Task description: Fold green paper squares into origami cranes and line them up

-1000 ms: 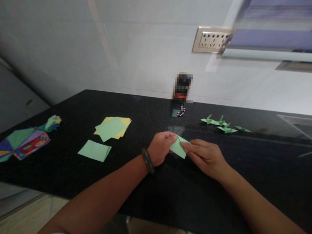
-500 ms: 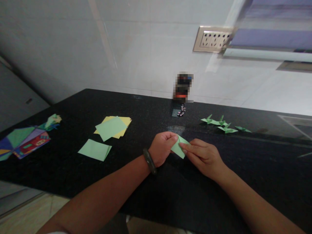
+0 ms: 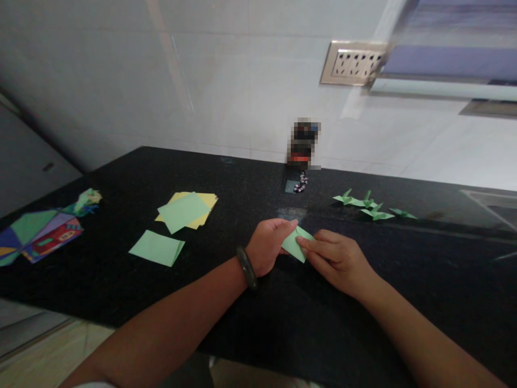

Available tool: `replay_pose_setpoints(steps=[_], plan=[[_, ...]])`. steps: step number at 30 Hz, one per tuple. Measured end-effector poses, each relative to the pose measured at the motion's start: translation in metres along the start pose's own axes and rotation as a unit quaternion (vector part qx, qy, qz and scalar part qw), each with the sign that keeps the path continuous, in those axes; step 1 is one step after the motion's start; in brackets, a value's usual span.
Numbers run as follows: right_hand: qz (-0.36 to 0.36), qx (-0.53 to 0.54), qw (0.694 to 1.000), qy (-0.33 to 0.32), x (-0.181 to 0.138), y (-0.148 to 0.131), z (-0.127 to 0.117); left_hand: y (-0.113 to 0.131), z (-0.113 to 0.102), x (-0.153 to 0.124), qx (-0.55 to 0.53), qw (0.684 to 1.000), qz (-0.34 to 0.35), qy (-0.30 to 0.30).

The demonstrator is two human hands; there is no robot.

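Observation:
A small folded piece of light green paper (image 3: 294,246) is held between my two hands above the black countertop (image 3: 258,334). My left hand (image 3: 269,245), with a dark bangle at the wrist, pinches its left side, the thumb near the top edge. On the other side, my right hand (image 3: 337,256) grips the right edge between thumb and fingers. Part of the paper is hidden behind the fingers. Left of my hands lies a loosely folded green sheet (image 3: 155,248). Behind that sheet is a stack of yellow paper (image 3: 207,207) with a green sheet (image 3: 184,211) on top.
Several green folded paper cranes (image 3: 375,214) stand at the back right. A blurred-out dark upright object (image 3: 304,143) leans near the wall, with a beaded strap (image 3: 301,183) before it. Colourful paper items (image 3: 52,234) lie far left. A socket panel (image 3: 351,63) is on the wall.
My left thumb has shifted slightly up and right along the paper's top edge. My right hand keeps nearly the same place, and the other things have not moved.

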State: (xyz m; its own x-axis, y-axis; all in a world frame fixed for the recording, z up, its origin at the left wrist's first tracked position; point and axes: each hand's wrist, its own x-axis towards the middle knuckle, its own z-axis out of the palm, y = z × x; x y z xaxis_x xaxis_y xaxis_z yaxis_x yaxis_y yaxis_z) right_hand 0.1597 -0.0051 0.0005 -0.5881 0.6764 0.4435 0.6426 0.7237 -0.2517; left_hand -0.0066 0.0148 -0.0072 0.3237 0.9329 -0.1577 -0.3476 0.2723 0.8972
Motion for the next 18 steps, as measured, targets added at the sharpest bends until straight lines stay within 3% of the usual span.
replay_pose_setpoints(steps=[7, 10, 13, 15, 18], plan=[[-0.003, -0.029, 0.999, -0.012, 0.000, -0.001, 0.002, -0.005, -0.001, 0.002, 0.029, 0.998, 0.034, 0.049], [0.014, 0.021, 1.000, -0.002, 0.002, -0.005, 0.000, -0.005, -0.001, 0.002, 0.032, 0.996, 0.048, 0.066], [0.105, 0.130, 0.984, 0.068, 0.005, -0.009, 0.000, -0.003, 0.000, 0.002, 0.034, 0.995, 0.054, 0.074], [0.205, 0.190, 0.951, 0.129, 0.007, -0.010, 0.001, -0.002, 0.000, 0.001, 0.035, 0.995, 0.051, 0.076], [0.314, 0.300, 0.894, 0.110, 0.009, -0.009, 0.006, -0.002, 0.000, 0.001, 0.045, 0.995, 0.048, 0.078]])
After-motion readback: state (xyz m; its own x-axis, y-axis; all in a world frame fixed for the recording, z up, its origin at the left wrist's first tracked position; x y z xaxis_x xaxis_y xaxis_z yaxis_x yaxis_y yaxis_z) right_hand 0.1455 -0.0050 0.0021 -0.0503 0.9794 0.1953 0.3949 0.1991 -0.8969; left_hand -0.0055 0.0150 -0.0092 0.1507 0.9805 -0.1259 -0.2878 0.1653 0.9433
